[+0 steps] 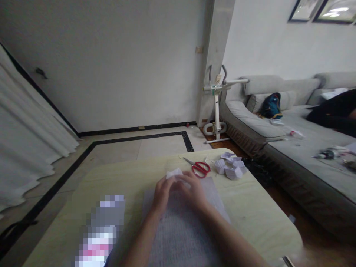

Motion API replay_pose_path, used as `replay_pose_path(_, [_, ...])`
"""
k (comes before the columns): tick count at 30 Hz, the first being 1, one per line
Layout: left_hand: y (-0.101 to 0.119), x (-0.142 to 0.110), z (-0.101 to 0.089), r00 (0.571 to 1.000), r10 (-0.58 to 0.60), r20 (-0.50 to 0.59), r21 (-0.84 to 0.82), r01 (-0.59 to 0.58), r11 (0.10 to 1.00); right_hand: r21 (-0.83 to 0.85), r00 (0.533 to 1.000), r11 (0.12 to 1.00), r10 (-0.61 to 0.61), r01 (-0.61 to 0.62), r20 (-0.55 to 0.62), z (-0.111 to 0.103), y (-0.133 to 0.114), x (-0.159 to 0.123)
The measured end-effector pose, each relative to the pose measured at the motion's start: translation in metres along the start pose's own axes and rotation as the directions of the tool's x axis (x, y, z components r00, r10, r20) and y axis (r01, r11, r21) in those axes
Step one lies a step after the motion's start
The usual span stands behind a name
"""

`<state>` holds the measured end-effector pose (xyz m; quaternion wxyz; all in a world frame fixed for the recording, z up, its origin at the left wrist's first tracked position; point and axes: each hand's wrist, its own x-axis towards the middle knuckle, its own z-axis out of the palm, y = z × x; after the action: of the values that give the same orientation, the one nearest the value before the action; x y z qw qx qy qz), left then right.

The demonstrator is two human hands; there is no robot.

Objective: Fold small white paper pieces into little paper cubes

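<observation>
My left hand [162, 193] and my right hand [193, 189] meet over a small piece of white folded paper [174, 172], fingers curled and pinching it together on a pale wooden table [258, 207]. Beneath my forearms lies a large sheet of printed paper [182, 226]. Just beyond my right hand lie red-handled scissors [198, 167]. Farther right sits a pile of several small folded paper pieces [230, 167].
A blurred-out object [101, 231] stands at the table's near left. A grey sofa [280, 129] with a blue bag [271, 105] and clutter runs along the right; a person's dark sleeve [336, 111] rests there. A white exercise machine [217, 107] stands by the wall. White curtains [25, 141] hang left.
</observation>
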<state>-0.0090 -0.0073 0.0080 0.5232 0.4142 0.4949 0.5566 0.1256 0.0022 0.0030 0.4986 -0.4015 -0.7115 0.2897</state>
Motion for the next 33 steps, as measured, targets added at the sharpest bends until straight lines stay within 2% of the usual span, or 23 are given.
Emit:
replay_pose_path(6, [-0.008,0.003,-0.002,0.988,-0.001,-0.156,0.012,0.003,1.0,-0.054,0.999,0.998,-0.032,0.034,0.039,0.0,0.003,-0.002])
replay_pose_path(11, [-0.006,0.003,-0.003,0.986,-0.004,-0.165,0.033,0.009,0.999,-0.103,0.996,0.992,-0.068,0.074,0.058,0.0,0.005,-0.004])
replay_pose_path(15, [-0.001,0.001,-0.001,0.992,-0.005,-0.13,0.026,0.008,1.0,-0.095,0.998,0.994,-0.055,0.058,0.03,0.001,0.003,-0.004])
replay_pose_path(20, [0.006,-0.001,0.0,1.0,-0.028,-0.009,-0.029,0.028,0.999,0.02,0.998,0.998,0.053,-0.052,-0.032,-0.001,-0.003,0.001])
replay_pose_path(23, [0.011,0.0,-0.002,0.998,0.002,0.057,-0.044,0.0,0.999,0.112,0.985,0.983,0.153,-0.144,-0.076,-0.006,-0.006,0.005])
replay_pose_path(26, [0.012,0.001,-0.003,0.997,0.05,0.061,-0.012,-0.049,0.999,0.19,0.966,0.955,0.246,-0.227,-0.085,-0.011,-0.006,0.009])
replay_pose_path(30, [0.011,0.002,-0.003,0.995,0.079,0.064,0.115,-0.086,0.99,0.249,0.954,0.929,0.296,-0.275,-0.053,-0.014,-0.007,0.011])
replay_pose_path(33, [0.011,0.003,-0.003,0.991,0.132,-0.005,0.155,-0.13,0.979,0.279,0.944,0.913,0.325,-0.299,-0.052,-0.014,-0.007,0.011])
